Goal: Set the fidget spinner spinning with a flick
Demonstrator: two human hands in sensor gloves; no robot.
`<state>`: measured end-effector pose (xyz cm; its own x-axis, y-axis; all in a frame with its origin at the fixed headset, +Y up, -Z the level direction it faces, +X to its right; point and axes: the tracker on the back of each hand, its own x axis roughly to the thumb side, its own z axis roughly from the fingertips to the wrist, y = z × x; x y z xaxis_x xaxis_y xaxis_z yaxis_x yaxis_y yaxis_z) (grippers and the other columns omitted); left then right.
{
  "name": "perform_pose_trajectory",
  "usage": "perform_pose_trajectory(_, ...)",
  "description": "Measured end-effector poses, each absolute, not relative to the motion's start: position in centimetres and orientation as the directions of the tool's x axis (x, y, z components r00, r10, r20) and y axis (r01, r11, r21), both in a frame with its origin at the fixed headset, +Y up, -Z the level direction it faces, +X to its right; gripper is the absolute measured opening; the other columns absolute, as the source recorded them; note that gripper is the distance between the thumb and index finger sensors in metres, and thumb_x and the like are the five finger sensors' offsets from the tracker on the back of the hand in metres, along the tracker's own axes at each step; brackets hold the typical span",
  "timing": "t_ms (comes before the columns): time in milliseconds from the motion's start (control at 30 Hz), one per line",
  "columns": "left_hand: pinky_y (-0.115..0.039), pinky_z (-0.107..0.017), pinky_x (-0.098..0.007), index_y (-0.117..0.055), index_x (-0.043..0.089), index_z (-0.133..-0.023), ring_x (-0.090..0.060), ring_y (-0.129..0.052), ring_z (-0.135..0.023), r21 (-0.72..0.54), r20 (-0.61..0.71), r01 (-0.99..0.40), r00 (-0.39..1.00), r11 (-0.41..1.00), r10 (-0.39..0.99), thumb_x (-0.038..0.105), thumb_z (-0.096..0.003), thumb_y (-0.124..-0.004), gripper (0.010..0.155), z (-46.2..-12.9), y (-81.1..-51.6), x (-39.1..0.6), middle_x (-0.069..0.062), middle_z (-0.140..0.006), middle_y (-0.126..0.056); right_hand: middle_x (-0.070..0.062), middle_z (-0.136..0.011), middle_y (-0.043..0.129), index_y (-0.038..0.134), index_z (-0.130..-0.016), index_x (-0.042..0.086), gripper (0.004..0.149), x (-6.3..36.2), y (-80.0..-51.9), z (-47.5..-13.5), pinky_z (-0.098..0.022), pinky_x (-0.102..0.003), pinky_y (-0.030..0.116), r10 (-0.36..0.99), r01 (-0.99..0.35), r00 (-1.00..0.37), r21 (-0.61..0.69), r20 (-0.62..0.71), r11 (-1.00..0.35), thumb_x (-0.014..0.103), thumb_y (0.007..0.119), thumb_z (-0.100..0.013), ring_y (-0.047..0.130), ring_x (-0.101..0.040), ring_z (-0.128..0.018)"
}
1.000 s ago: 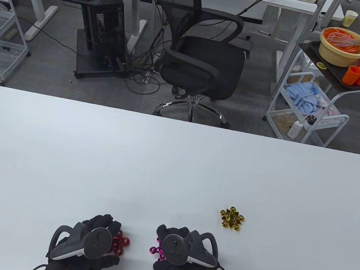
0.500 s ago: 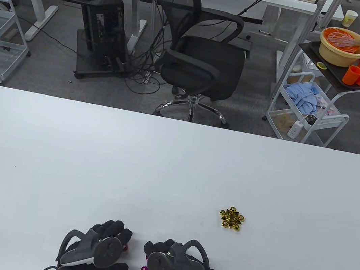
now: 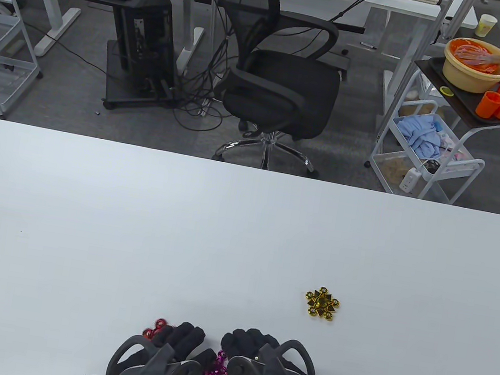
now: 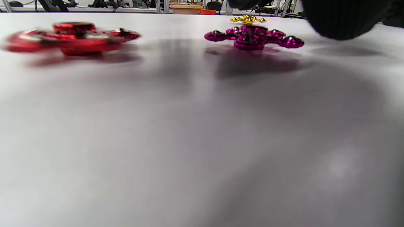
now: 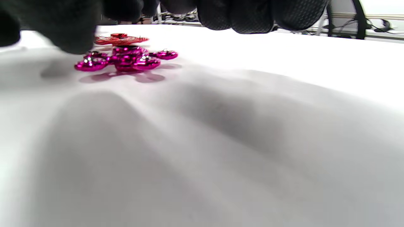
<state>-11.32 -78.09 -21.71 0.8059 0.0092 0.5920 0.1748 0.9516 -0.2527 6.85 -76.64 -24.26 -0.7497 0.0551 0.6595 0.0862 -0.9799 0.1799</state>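
Grey carpet floor lies beyond the white surface. A black mesh office chair stands centre, a computer cart left, a white trolley right.

Near edge of white table crowded: left hand and right hand side by side, only a narrow gap between them — magenta fidget spinner sits in that gap. Red fidget spinner just beyond left hand's fingers, blurred in left wrist view, apart from magenta one with bare tabletop between. Gold fidget spinner farther out and to the right, well apart from both hands — open surface on every side of it. Low over table in right wrist view, right hand's fingers hang above bare tabletop.
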Motion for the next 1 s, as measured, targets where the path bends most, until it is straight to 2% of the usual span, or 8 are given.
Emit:
perform_pose_trajectory(300,-0.028,-0.076,-0.063,-0.033,0.04,-0.099,-0.039,-0.016,-0.106,-0.264,0.589,0.223,0.808,0.938,-0.026,0.069,-0.0354,-0.065,0.077,-21.8,-79.0,-10.6,-0.011,-0.113,-0.01,-0.023,-0.107,0.034,0.048,-0.1,0.019,0.056,5.3,-77.9,-25.2,-0.07,-0.063,0.046,0.053,0.15,-0.802,0.287,0.595,-0.946,0.024,0.069,-0.049,0.043,-0.052,-0.094)
perform_pose_trajectory(367,-0.028,-0.076,-0.063,-0.034,0.038,-0.1,-0.04,-0.016,-0.105,-0.27,0.584,0.244,0.81,0.931,-0.043,0.069,-0.0354,-0.064,0.078,-21.6,-78.8,-10.4,-0.011,-0.113,-0.01,-0.02,-0.106,0.043,0.08,-0.08,0.02,0.034,6.2,-76.0,-24.5,-0.069,-0.063,0.049,0.109,0.118,-0.795,0.329,0.596,-0.937,0.021,0.071,-0.047,0.049,-0.051,-0.092)
perform_pose_trajectory(400,-0.028,-0.076,-0.063,-0.033,0.038,-0.1,-0.04,-0.016,-0.105,-0.271,0.583,0.254,0.811,0.928,-0.051,0.07,-0.0354,-0.064,0.078,-21.6,-78.8,-10.3,-0.011,-0.113,-0.01,-0.019,-0.107,0.043,0.079,-0.082,0.021,0.034,6.9,-75.2,-23.9,-0.07,-0.063,0.048,0.216,0.059,-0.784,0.416,0.582,-0.907,0.02,0.071,-0.049,0.048,-0.05,-0.093)
perform_pose_trajectory(467,-0.028,-0.076,-0.063,-0.032,0.038,-0.1,-0.04,-0.015,-0.105,-0.284,0.583,0.261,0.811,0.923,-0.05,0.069,-0.0355,-0.064,0.078,-21.7,-78.7,-10.4,-0.011,-0.113,-0.01,-0.021,-0.105,0.05,0.078,-0.085,0.018,0.037,8.0,-74.2,-22.9,-0.068,-0.065,0.049,0.3,-0.094,-0.793,0.379,0.53,-0.92,0.017,0.072,-0.048,0.052,-0.052,-0.09)
perform_pose_trajectory(600,-0.029,-0.076,-0.063,-0.033,0.039,-0.099,-0.04,-0.016,-0.105,-0.289,0.574,0.25,0.818,0.924,-0.042,0.069,-0.0361,-0.065,0.076,-21.8,-78.6,-10.4,-0.011,-0.113,-0.013,-0.02,-0.106,0.048,0.066,-0.093,0.02,0.043,9.7,-73.8,-21.9,-0.068,-0.063,0.051,0.163,0.017,-0.826,0.312,0.54,-0.95,0.025,0.07,-0.051,0.053,-0.05,-0.091)
perform_pose_trajectory(800,-0.028,-0.077,-0.062,-0.035,0.04,-0.099,-0.038,-0.016,-0.106,-0.243,0.575,0.263,0.814,0.934,-0.08,0.069,-0.0349,-0.065,0.076,-21.6,-78.3,-10.2,-0.009,-0.112,-0.008,-0.021,-0.105,0.049,0.056,-0.098,0.018,0.05,12.1,-74.5,-22.7,-0.068,-0.064,0.052,0.151,-0.028,-0.884,0.274,0.442,-0.961,0.027,0.07,-0.05,0.055,-0.051,-0.091)
perform_pose_trajectory(900,-0.028,-0.077,-0.062,-0.016,0.037,-0.099,-0.037,-0.015,-0.106,-0.177,0.569,0.191,0.82,0.966,-0.058,0.07,-0.0342,-0.065,0.087,-21.3,-76.9,-10.7,-0.01,-0.112,-0.004,-0.021,-0.105,0.049,0.051,-0.099,0.015,0.055,13.9,-74.4,-23.9,-0.068,-0.064,0.052,0.121,-0.037,-0.92,0.225,0.373,-0.974,0.033,0.071,-0.051,0.054,-0.051,-0.091)
perform_pose_trajectory(1000,-0.028,-0.077,-0.062,-0.02,0.034,-0.1,-0.037,-0.016,-0.106,-0.13,0.542,0.054,0.84,0.99,0.025,0.07,-0.0347,-0.064,0.087,-21.3,-74.9,-11.7,-0.01,-0.112,-0.006,-0.023,-0.107,0.042,0.041,-0.102,0.014,0.071,16.0,-74.6,-25.9,-0.068,-0.066,0.049,0.14,-0.089,-0.955,0.197,0.262,-0.976,0.047,0.074,-0.049,0.05,-0.054,-0.092)
